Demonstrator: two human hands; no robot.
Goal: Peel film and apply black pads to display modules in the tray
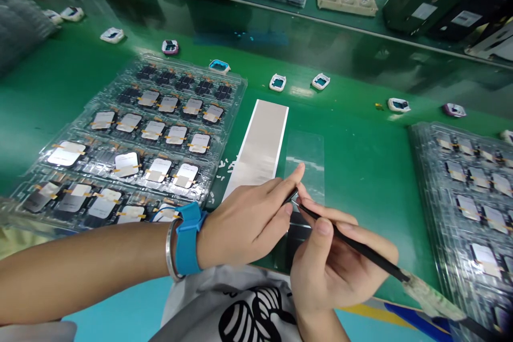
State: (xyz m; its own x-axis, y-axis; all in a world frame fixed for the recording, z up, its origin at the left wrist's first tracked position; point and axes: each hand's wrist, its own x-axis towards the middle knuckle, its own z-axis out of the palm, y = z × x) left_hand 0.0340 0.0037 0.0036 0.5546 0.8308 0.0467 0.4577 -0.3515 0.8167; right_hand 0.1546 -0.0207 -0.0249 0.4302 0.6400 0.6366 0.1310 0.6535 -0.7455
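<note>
My left hand [252, 219], with a blue strap [187, 238] and a metal bangle at the wrist, is closed over a small dark part [291, 196] pinched between its fingers. Most of that part is hidden. In my right hand [340, 262] is a slim black pen-like tool [366, 251], its rear wrapped in pale tape. The tool's tip meets the small part, close to the left fingertips. Under and beyond the hands lie a long white-edged strip [262, 141] and a clear plastic sheet [306, 157].
On the left lies a clear tray [224, 163] with rows of silver-faced modules; stacked trays [436, 208] stand on the right. Several small watch-like frames [278, 83] line the back of the green bench. White scraps [222, 165] lie beside the strip. A shelf behind holds boxes.
</note>
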